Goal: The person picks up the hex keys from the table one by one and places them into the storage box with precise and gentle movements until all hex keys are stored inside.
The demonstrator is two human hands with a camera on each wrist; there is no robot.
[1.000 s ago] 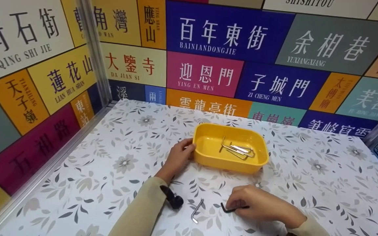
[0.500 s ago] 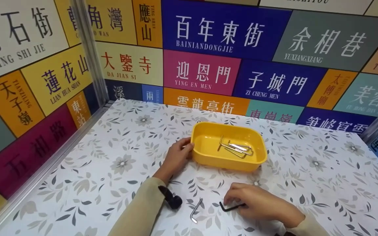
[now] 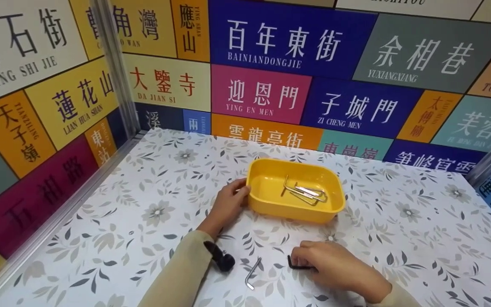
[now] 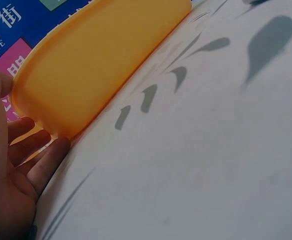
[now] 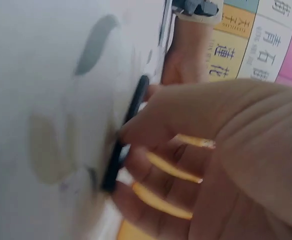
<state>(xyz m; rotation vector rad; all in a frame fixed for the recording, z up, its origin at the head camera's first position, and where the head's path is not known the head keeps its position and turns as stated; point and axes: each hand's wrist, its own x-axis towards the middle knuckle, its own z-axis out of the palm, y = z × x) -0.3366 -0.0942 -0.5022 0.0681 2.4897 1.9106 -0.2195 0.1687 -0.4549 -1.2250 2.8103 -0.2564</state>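
My left hand (image 3: 225,205) rests at the left end of a yellow plastic box (image 3: 293,214). In the left wrist view, the thumb lies near the box's rim and the relaxed fingers touch its end wall. Inside the box lie several silver hex keys (image 3: 309,193). My right hand (image 3: 333,265), at the lower right, pinches a black hex key (image 5: 136,106) between thumb and fingertips, low over the table. The key's short arm points toward the box in the head view, while the hand covers part of the long arm. One silver hex key (image 3: 252,275) lies loose between my forearms.
A white tablecloth (image 3: 100,256) with a grey leaf and flower print covers the table. Panels with coloured street-name signs (image 3: 288,38) stand behind it and along the left side. My left wrist wears a small black camera (image 3: 224,261).
Half a second ago the black hex key lay angled beneath the right fingers; now it has turned slightly, pinched between thumb and fingertips. The left hand and box have stayed in place.
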